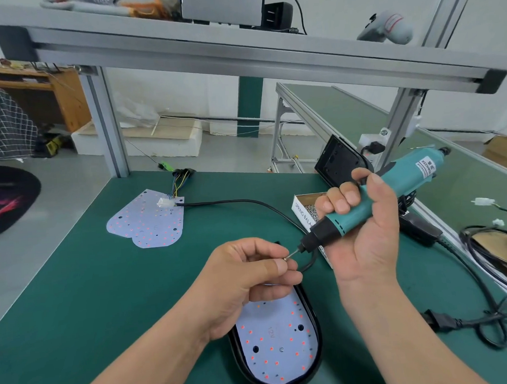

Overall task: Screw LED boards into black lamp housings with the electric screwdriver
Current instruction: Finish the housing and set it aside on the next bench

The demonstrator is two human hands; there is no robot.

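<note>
Above the far end of the black lamp housing (318, 342), where the LED board (273, 342) lies seated, a screw (285, 258) pinched in the left hand (251, 278) should be set squarely on the bit (293, 253) of the electric screwdriver (374, 199) gripped by the right hand (364, 229).

Two hands are counted, a left hand (251, 276) and a right hand (364, 232). One electric screwdriver (374, 202) and one screw (285, 258) are seen. Two black lamp housings are counted: a near housing (317, 357) and a far-right housing (338, 163). One LED board (273, 348) is seen in the near housing. Loose boards (147, 222), seemingly two overlapped, are seen at far left on the counter (104, 290). One screw box (302, 211) is counted. Three white connectors are counted: one far left (165, 202) and two far right (481, 201) (498, 222).
</note>
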